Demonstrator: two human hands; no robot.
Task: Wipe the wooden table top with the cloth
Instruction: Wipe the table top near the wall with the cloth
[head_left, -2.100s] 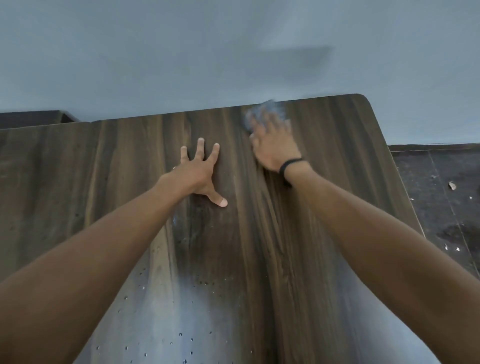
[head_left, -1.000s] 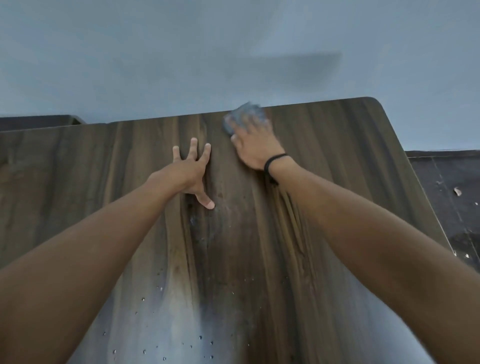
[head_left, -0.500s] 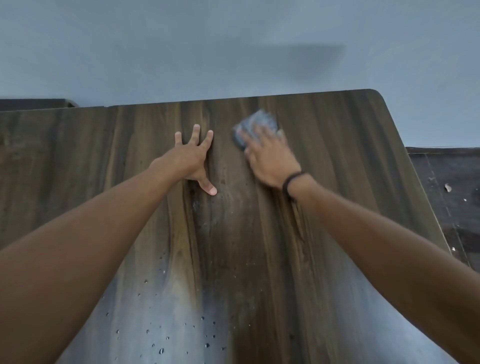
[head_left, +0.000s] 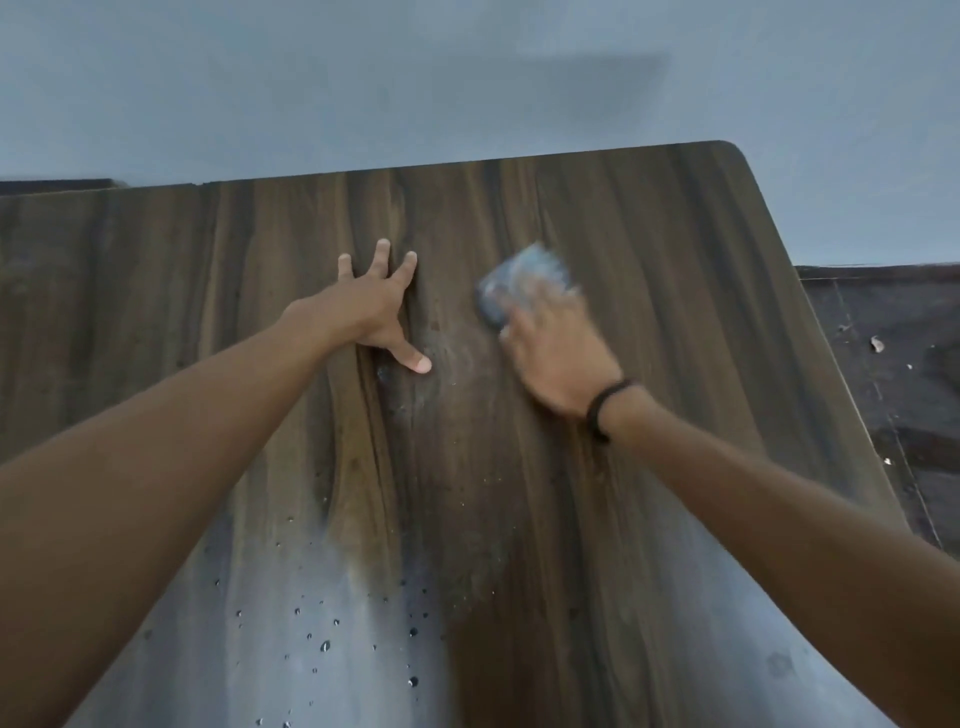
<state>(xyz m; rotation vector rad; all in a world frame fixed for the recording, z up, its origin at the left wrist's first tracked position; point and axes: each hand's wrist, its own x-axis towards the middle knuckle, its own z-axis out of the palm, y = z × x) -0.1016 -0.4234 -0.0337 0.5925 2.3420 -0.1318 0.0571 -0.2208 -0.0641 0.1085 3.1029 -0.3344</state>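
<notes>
The dark wooden table top (head_left: 649, 249) fills most of the view. My left hand (head_left: 371, 312) lies flat on it with fingers spread, a little left of centre. To its right, my right hand (head_left: 553, 353) presses a blue-grey cloth (head_left: 519, 283) against the wood; the hand is motion-blurred and a black band circles its wrist. The cloth sticks out beyond the fingertips, and its near part is hidden under the hand. A pale smear (head_left: 452, 364) marks the wood between the two hands.
Water droplets (head_left: 332, 629) dot the near part of the table. A grey wall (head_left: 467, 78) rises behind the far edge. The table's right edge runs diagonally; beyond it is dark floor (head_left: 893, 374) with small bits of debris.
My right hand and the cloth have slid from the far edge toward me and to the right. My left hand has stayed planted.
</notes>
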